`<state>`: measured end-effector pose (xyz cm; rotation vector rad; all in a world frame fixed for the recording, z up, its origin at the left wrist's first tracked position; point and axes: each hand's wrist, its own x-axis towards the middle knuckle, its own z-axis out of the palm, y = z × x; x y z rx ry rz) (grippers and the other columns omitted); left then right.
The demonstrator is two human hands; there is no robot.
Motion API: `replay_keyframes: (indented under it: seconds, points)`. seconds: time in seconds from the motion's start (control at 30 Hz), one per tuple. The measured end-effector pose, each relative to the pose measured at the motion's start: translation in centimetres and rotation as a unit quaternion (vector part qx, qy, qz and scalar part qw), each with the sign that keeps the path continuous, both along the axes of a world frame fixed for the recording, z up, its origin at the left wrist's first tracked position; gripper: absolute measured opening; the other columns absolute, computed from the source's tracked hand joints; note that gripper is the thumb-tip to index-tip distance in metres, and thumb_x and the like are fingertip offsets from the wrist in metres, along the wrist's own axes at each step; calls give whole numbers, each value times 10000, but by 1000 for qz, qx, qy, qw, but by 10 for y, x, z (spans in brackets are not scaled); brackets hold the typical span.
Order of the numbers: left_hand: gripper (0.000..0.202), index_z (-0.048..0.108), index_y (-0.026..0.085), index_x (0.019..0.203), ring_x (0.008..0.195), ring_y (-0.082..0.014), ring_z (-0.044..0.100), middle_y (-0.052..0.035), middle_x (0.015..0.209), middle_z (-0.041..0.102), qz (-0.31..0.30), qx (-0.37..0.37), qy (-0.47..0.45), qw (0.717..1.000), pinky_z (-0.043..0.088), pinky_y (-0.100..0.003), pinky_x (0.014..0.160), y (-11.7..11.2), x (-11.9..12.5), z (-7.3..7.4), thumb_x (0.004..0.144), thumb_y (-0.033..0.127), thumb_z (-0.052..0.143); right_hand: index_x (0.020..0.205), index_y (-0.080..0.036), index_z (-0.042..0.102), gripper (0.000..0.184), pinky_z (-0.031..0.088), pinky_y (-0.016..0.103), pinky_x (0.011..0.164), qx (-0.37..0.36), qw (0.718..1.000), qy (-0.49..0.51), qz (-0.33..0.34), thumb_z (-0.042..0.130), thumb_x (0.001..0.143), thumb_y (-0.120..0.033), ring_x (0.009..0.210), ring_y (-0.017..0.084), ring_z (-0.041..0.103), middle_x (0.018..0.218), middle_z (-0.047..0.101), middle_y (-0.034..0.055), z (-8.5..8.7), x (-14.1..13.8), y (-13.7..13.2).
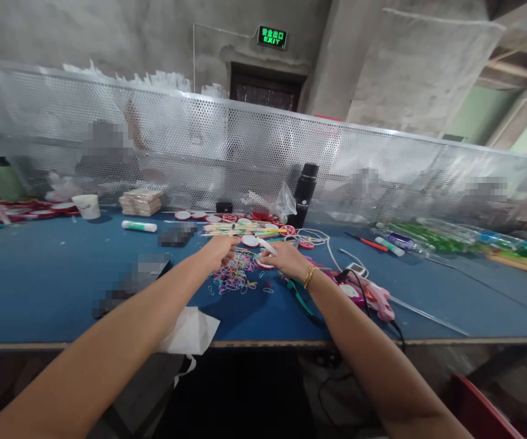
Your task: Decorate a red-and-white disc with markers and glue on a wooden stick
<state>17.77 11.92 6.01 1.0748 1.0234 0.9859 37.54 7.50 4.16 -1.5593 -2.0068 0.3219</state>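
My left hand (223,251) is over the left side of a loose pile of small coloured plastic clips (233,274), its fingers curled and the index reaching forward; what they hold, if anything, is too small to make out. Just beyond its fingertips lies a round white disc with a red rim (250,241). My right hand (291,259), with a gold bracelet at the wrist, is closed around a short white strip (268,247). Under its fingertips is another red-rimmed white disc (265,263); whether it is gripped cannot be told.
Thin sticks (231,229) and more discs lie behind the hands. A black bottle (307,189) stands against the perforated metal screen (176,140). Right of my right hand are a pink glue gun (379,299) and cables. A white paper (193,332) overhangs the front edge.
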Motion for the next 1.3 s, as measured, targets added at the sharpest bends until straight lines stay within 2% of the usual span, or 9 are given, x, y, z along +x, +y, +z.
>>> replay_keyframes:
  seconds: [0.17,0.33,0.53,0.7,0.77,0.93,1.13,1.23,1.3]
  points:
    - [343,478,191,680,365,-41,173,99,444,265,-122,10,163,979,36,-222,425,-10,5,-4,730,376,763,799,-163,741,196,352,239,591,28,1000,10,-8,713,762,-353,619,134,567,688,670,6,3,0,-4]
    - [435,578,202,806,385,-45,164,109,453,265,-175,26,184,967,35,-235,445,-13,7,-8,592,460,855,817,-168,735,175,340,235,574,20,1000,24,2,713,749,-328,572,117,530,644,644,-21,4,-5,-8]
    - [365,512,208,705,373,-50,173,102,426,268,-130,45,195,971,56,-239,440,-10,1,-4,642,386,824,804,-167,744,180,344,236,565,7,1000,25,1,724,726,-328,590,125,549,657,644,-13,7,7,-5]
    - [180,600,184,684,360,-64,220,80,394,313,-77,102,297,946,96,-257,433,-11,-2,2,699,251,766,778,-162,733,155,366,242,590,16,1000,13,-22,747,697,-293,611,134,573,676,657,-7,10,13,-4]
    - [173,630,188,721,362,-67,209,85,392,303,-80,107,296,946,100,-262,436,-12,-1,1,704,290,769,789,-164,732,151,368,244,589,19,999,13,-22,744,699,-285,616,137,577,685,664,-2,10,10,-5]
    - [357,628,206,768,380,-68,202,94,411,281,-122,82,259,955,93,-259,445,-11,0,-5,628,474,819,811,-170,719,168,362,242,576,38,999,20,-17,730,720,-311,611,137,565,705,667,5,6,-1,-7]
    - [374,642,202,800,384,-63,200,94,428,289,-130,90,243,957,87,-252,430,-12,-1,-3,601,449,841,787,-167,700,126,355,235,588,60,998,32,0,691,754,-288,608,124,546,687,648,-5,5,-5,-9]
    - [352,646,196,802,390,-61,223,89,455,307,-159,85,208,961,94,-241,425,-15,1,-2,605,409,845,762,-167,687,101,356,233,600,67,997,28,10,667,773,-266,623,126,551,683,645,-4,5,-7,-9]
    - [313,644,190,768,385,-62,228,84,449,313,-146,86,210,963,95,-239,422,-16,2,-1,621,388,837,762,-171,683,93,356,232,606,70,997,20,9,669,772,-262,630,128,551,682,641,-6,5,-8,-10]
